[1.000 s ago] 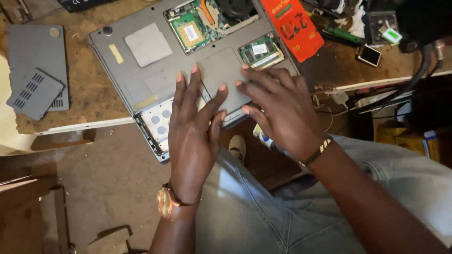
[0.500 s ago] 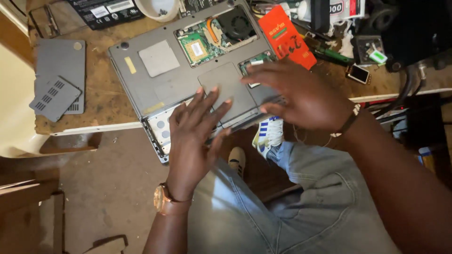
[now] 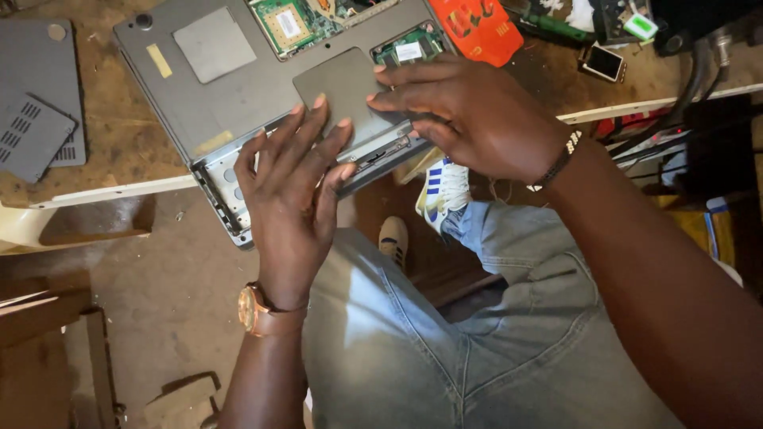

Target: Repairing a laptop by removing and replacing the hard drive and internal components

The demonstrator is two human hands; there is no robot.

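Both hands are on the upturned laptop (image 3: 238, 87) now, and they have shifted. Left hand (image 3: 290, 187) has slid up from the near edge: its fingers are spread flat, tips on the rectangular cover panel (image 3: 342, 91), thumb by the open side slot. Right hand (image 3: 469, 119), half a second ago laid across the corner, has drawn back toward the edge; its fingers are stretched over the panel's far side, pressing rather than closed around anything. Neither hand grips a thing outright; both lie open against the panel. It looks like the panel is being worked along its seat, though I cannot tell whether it is going in or coming out. Laptop sits base-up on the bench (image 3: 127, 159), its near corner hanging over the bench edge above the person's knees. Green circuit boards (image 3: 290, 24) show in the open bay beyond. Two loose grey covers (image 3: 36, 119) lie off to the left, an orange packet (image 3: 473, 28) to the right.
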